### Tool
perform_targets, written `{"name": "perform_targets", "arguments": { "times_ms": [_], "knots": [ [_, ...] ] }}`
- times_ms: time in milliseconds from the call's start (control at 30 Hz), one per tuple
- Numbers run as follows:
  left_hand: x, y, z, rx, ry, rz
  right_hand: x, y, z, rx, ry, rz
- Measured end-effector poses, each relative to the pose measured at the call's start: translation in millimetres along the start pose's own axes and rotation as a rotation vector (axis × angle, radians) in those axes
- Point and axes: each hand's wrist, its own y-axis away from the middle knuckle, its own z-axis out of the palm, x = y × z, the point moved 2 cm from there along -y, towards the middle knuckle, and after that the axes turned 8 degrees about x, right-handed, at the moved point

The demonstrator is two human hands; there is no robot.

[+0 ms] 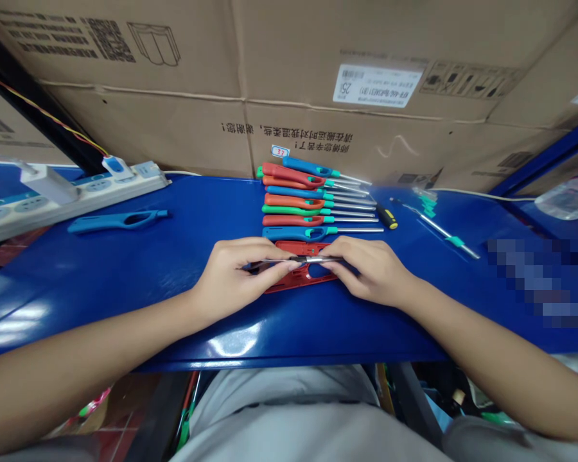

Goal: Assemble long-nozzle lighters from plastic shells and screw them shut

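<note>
Presently: slim silver metal tube [314, 259], pinched in fingers of left hand [241, 273] and right hand [373, 269], above red plastic handle shell [289, 281]; possible hazard: uneven grip, tube slipping onto shell.

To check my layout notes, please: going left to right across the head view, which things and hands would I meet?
Blue plastic handle, left hand, right hand, loose metal rod with green piece, clear plastic container.
</note>
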Motion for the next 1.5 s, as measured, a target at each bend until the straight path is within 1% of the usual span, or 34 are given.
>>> {"name": "perform_targets", "arguments": {
  "times_ms": [100,200,400,567,767,1133,1500],
  "knots": [
    [0.6,-0.3,0.6,-0.002,0.017,0.008,1.1,-0.2,-1.2,0.027,0.004,-0.017],
    [2.2,0.1,1.9,0.001,0.033,0.047,1.0,-0.1,-1.3,0.054,0.007,-0.035],
    [2.5,1.1,2.2,-0.003,0.019,0.104,-1.8,1.7,1.2,0.031,-0.033,-0.034],
    [0.4,2.1,3.1,-0.015,0.027,0.149,-5.4,1.1,0.7,0.04,0.02,-0.096],
    [-2.5,3.0,5.2,-0.017,0.043,0.166,-6.8,0.0,1.5,0.055,0.077,-0.12],
    [-1.7,3.3,7.4,-0.073,0.098,0.097,-9.1,-1.9,0.8,0.115,0.12,-0.207],
    [-5.4,2.2,9.8,-0.186,0.194,-0.13,-9.0,4.1,2.9,0.078,0.205,-0.321]
  ]
}}
